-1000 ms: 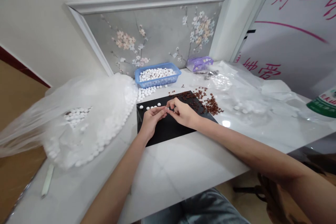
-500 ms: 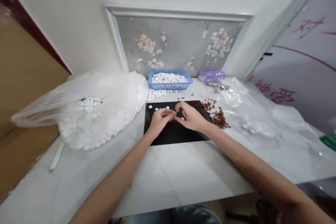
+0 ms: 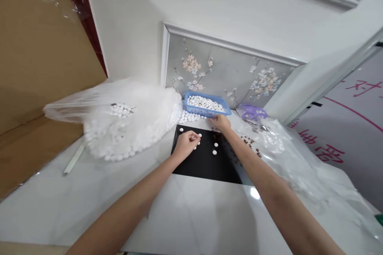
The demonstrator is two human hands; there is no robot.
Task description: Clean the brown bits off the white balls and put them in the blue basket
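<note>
My left hand [image 3: 186,144] is over the left part of a black board [image 3: 203,163], its fingers pinched on something too small to make out, with white round pieces close beside them. My right hand [image 3: 220,122] reaches to the front edge of a blue basket [image 3: 229,111] filled with white pieces. Its fingertips are down near the loose white pieces [image 3: 190,117] in front of the basket; what they hold, if anything, is hidden. Two white pieces [image 3: 215,148] lie mid-board. Small red-brown pieces [image 3: 247,141] are scattered partly under my right forearm.
A big translucent bag [image 3: 140,123] of white pieces lies at the left, near a pale strip [image 3: 74,160]. Clear plastic bags [image 3: 278,143] and a purple packet [image 3: 253,111] are at the right. A floral panel [image 3: 227,63] stands behind, and a cardboard sheet [image 3: 44,48] at far left.
My hands have moved apart. The right one has gone from the board up to the basket's front edge, while the left stays over the board. The view has tilted and shifted.
</note>
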